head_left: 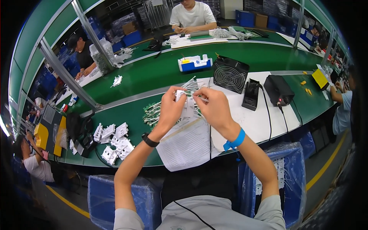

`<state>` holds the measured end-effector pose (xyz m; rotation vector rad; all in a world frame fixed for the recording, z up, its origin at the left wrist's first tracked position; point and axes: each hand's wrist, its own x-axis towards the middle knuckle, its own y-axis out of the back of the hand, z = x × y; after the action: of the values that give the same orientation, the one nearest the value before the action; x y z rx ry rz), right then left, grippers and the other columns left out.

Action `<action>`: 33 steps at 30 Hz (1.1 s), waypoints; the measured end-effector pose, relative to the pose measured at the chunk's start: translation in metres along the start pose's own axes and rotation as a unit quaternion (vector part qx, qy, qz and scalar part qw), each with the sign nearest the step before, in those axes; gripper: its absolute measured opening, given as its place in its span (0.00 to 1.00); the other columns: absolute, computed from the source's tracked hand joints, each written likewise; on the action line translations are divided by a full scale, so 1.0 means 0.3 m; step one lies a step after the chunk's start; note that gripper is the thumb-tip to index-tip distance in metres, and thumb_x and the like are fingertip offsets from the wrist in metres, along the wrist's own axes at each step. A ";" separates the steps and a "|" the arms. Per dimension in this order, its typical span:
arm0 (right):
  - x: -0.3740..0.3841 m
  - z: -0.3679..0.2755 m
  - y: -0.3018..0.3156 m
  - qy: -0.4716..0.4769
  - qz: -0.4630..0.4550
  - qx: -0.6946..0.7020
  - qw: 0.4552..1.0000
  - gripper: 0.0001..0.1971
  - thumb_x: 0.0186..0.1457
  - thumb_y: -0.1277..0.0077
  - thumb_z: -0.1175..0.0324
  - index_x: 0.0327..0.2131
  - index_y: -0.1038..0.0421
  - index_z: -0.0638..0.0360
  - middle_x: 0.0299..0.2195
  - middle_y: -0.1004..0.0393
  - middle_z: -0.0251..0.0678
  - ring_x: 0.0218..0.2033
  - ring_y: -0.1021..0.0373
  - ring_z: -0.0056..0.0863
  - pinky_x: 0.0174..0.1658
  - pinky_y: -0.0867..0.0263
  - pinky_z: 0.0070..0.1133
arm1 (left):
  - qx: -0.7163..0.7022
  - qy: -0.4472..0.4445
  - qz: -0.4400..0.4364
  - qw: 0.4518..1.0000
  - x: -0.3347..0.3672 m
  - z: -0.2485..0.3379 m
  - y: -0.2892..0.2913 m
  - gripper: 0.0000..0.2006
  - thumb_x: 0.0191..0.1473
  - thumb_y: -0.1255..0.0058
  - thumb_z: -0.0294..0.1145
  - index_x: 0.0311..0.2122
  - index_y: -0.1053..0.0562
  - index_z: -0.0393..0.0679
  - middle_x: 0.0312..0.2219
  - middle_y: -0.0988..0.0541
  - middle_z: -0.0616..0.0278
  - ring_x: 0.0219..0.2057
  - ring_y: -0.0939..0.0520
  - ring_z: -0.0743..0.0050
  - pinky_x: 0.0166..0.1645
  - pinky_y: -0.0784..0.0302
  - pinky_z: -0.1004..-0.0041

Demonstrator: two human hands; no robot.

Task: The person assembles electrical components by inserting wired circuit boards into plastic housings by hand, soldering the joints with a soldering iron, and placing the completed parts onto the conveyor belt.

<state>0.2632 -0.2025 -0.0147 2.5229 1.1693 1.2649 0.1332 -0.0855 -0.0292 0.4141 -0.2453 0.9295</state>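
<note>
My left hand [171, 108] is closed on a small white plastic housing [179, 93], its thumb and fingers pinching the sides. Close against it, my right hand [216, 110] pinches a thin white cable [202, 98] whose end points toward the housing; whether it is inside cannot be seen. Beneath and behind both hands lies a heap of white cables with green ends [152, 114]. A printed paper sheet [183, 147] hangs partly over the table's near edge below my wrists. More white plastic housings [122, 145] are piled left of my left forearm.
A black fan [231, 73], a black open holder [250, 96] and a black power box [278, 90] with cords stand right on white board. A blue-and-white box [194, 63] sits on the green belt. Plastic-lined blue bins [293, 176] flank me. Co-workers [193, 17] sit around.
</note>
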 end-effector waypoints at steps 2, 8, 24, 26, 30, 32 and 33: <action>-0.029 -0.007 0.010 -0.005 0.002 -0.022 1.000 0.08 0.55 0.42 0.75 0.37 0.21 0.69 0.28 0.21 0.48 0.27 0.23 0.38 0.31 0.28 0.29 | -0.037 0.029 0.031 0.998 0.031 -0.004 -0.066 0.09 0.59 0.48 0.27 0.44 0.25 0.36 0.23 0.26 0.69 0.23 0.32 0.88 0.26 0.39 0.78; -0.094 0.136 0.048 -0.048 -0.030 -0.018 0.998 0.12 0.59 0.47 0.75 0.45 0.25 0.70 0.31 0.22 0.48 0.31 0.24 0.40 0.36 0.29 0.29 | -0.175 0.097 -0.020 0.980 0.103 -0.017 -0.271 0.11 0.59 0.47 0.26 0.47 0.28 0.37 0.24 0.23 0.68 0.21 0.27 0.88 0.25 0.34 0.82; -0.050 0.609 0.475 -0.116 0.153 -0.221 0.956 0.15 0.56 0.41 0.72 0.47 0.29 0.60 0.31 0.23 0.48 0.34 0.25 0.50 0.38 0.29 0.33 | 0.082 0.055 -0.379 0.920 -0.014 -0.114 -0.484 0.22 0.55 0.44 0.34 0.52 0.36 0.40 0.31 0.23 0.46 0.33 0.20 0.57 0.41 0.25 0.64; -0.051 0.610 0.484 -0.071 0.165 -0.239 0.954 0.07 0.57 0.42 0.72 0.39 0.25 0.60 0.32 0.21 0.46 0.34 0.24 0.48 0.36 0.29 0.33 | 0.125 0.071 -0.371 0.918 -0.009 -0.135 -0.504 0.23 0.54 0.44 0.33 0.51 0.37 0.36 0.30 0.23 0.43 0.34 0.19 0.50 0.43 0.24 0.61; -0.064 0.559 0.449 -0.094 0.144 -0.255 0.952 0.08 0.57 0.41 0.70 0.39 0.25 0.59 0.31 0.21 0.46 0.30 0.24 0.44 0.32 0.29 0.31 | 0.157 0.014 -0.325 0.933 -0.015 -0.176 -0.511 0.23 0.54 0.44 0.33 0.51 0.36 0.34 0.35 0.23 0.39 0.39 0.19 0.42 0.47 0.24 0.58; -0.049 0.558 0.438 -0.038 0.185 -0.249 0.950 0.08 0.58 0.41 0.69 0.39 0.25 0.59 0.30 0.21 0.45 0.29 0.24 0.45 0.31 0.30 0.31 | 0.168 -0.077 -0.285 0.941 -0.014 -0.186 -0.522 0.22 0.55 0.44 0.34 0.52 0.33 0.35 0.42 0.25 0.40 0.44 0.21 0.41 0.51 0.26 0.58; -0.038 0.565 0.436 -0.011 0.189 -0.262 0.946 0.08 0.59 0.41 0.67 0.37 0.26 0.59 0.27 0.22 0.45 0.28 0.24 0.46 0.29 0.31 0.31 | 0.170 -0.034 -0.304 0.937 -0.007 -0.163 -0.520 0.21 0.55 0.43 0.35 0.50 0.30 0.35 0.46 0.26 0.41 0.47 0.23 0.45 0.56 0.28 0.60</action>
<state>0.4582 -0.2607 -0.0824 2.3869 0.2719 1.3840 0.2604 -0.1475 -0.1110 0.7908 -0.0086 0.3426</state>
